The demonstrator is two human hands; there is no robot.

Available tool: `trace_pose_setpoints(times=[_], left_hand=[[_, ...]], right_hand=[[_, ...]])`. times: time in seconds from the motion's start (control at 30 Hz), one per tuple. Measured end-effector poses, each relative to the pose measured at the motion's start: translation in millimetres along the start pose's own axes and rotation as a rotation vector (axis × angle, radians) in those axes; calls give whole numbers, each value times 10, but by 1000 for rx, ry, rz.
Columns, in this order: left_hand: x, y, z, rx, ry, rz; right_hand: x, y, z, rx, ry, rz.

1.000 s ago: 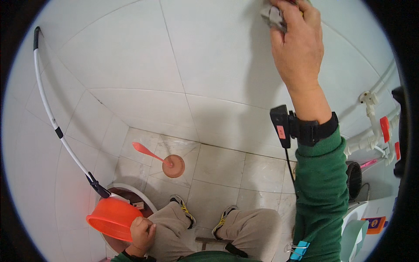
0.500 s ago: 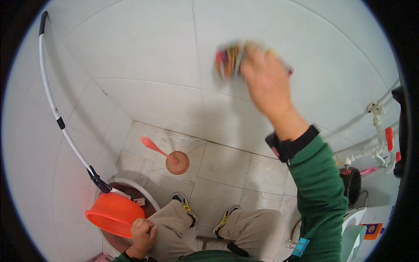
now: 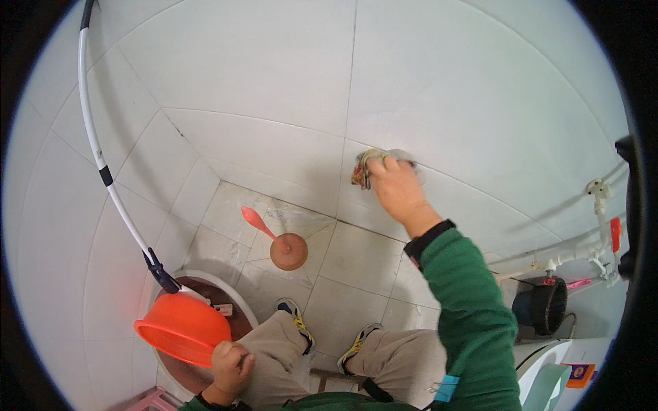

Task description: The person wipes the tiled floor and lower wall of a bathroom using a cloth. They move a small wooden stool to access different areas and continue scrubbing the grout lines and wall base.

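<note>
My right hand (image 3: 399, 186) is closed round a crumpled, multicoloured rag (image 3: 362, 172). It presses the rag to the white tiled wall (image 3: 274, 161), at the seam above the lowest row of tiles. Part of the rag is hidden under my fingers. Down at the lower left, my left hand (image 3: 232, 368) rests over my knee with its fingers curled in, and no object shows in them. Right beside that hand is an orange plastic basin (image 3: 179, 334), tilted in a larger round tub (image 3: 241, 316).
A plunger (image 3: 288, 251) with a pink handle stands on the tiled floor. A long white-and-black pole (image 3: 88, 116) leans along the left wall. White pipes with a red-handled valve (image 3: 615, 235), a dark bucket (image 3: 548, 306) and an orange box (image 3: 579, 375) are at the right.
My right hand has moved the rag down the wall to the lower seam. The view has shifted slightly. My left hand stays beside the basin.
</note>
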State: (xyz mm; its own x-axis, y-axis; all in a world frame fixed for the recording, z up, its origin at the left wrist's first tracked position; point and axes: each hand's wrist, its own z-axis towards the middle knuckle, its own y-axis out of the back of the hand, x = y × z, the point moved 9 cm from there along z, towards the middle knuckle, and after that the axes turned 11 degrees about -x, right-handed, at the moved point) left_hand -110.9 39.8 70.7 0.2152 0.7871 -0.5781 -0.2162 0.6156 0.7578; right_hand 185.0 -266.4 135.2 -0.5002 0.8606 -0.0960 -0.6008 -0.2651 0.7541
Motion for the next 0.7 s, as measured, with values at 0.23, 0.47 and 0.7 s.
trace_pose_setpoints(times=[0.23, 0.47, 0.7], left_hand=[[46, -1, 23, 23, 35, -25], [6, 52, 21, 12, 12, -27], [63, 192, -49, -59, 12, -42]], right_hand=[[-194, 1470, 1245, -675, 104, -362], [160, -9, 559, -180, -48, 33], [-857, -447, -1853, 334, -608, -153]])
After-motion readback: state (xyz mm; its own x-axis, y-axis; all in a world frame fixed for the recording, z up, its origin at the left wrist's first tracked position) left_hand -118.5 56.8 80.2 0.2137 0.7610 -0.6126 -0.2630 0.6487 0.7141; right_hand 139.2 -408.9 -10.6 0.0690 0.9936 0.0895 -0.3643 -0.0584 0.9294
